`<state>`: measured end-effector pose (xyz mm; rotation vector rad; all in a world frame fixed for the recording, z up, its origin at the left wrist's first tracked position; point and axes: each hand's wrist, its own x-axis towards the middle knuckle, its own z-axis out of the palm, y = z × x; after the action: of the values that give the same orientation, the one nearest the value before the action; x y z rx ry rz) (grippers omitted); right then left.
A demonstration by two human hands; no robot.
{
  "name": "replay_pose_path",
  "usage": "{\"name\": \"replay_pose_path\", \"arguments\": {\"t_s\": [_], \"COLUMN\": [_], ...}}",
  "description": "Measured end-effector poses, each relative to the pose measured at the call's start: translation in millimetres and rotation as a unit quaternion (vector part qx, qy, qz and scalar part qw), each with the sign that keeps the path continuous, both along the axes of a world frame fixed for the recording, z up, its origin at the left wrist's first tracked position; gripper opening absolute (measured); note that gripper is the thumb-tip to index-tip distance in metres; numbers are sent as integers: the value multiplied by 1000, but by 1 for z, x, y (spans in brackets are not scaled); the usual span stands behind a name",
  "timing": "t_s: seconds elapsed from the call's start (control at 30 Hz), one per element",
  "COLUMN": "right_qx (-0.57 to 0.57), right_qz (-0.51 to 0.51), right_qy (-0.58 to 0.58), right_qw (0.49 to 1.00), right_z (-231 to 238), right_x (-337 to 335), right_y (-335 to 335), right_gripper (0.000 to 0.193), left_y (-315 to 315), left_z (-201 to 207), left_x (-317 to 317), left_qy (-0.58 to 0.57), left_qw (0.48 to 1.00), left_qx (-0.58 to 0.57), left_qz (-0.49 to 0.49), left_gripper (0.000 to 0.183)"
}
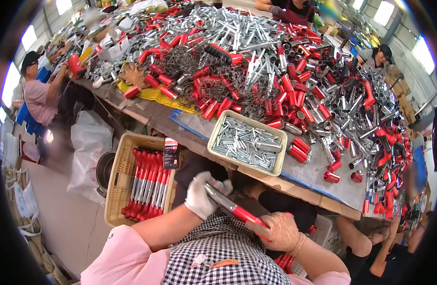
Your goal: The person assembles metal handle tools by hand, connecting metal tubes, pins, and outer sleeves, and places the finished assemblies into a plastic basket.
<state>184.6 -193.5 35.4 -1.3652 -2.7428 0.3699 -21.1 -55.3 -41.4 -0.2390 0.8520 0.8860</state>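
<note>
Across my lap I hold a red-and-silver tubular tool (pixel 228 203), tilted down toward the right. My left hand (pixel 202 197), in a white glove, is closed around its silver upper end. My right hand (pixel 278 232), in a thin tan glove, grips the red lower end, and its fingers cover part of it. Left of my left hand stands a yellow plastic crate (pixel 115 198) with several similar red-and-silver tools (pixel 145 190) lined up inside. A black-and-red printed card (pixel 171 153) rests at the crate's right rim. Ahead of my hands, a cream tray (pixel 212 146) holds small silver pins (pixel 247 142).
The worktable (pixel 192 124) carries a big heap of red sleeves (pixel 289 97), silver tubes and wire springs (pixel 178 61). A white plastic bag (pixel 89 149) and a metal pot (pixel 104 168) stand left of the crate. Other people (pixel 40 92) sit around the table.
</note>
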Motion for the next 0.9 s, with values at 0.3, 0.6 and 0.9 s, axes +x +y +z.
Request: {"name": "replay_pose_path", "arguments": {"t_s": [0.3,0.6,0.9], "right_qx": [-292,-554,-636], "right_qz": [-175,-274,-226], "right_qy": [446,662,704], "right_qw": [828,423,222], "right_z": [14,22,6], "right_x": [-69,-114,-118], "right_y": [41,63,48], "right_gripper": [63,90,43], "left_y": [47,64,88], "left_z": [89,109,97], "left_x": [-121,-152,-153], "left_qy": [8,26,-112], "left_qw": [950,897,822], "left_qx": [267,434,555], "left_qz": [162,77,62], "left_gripper": [47,45,45]}}
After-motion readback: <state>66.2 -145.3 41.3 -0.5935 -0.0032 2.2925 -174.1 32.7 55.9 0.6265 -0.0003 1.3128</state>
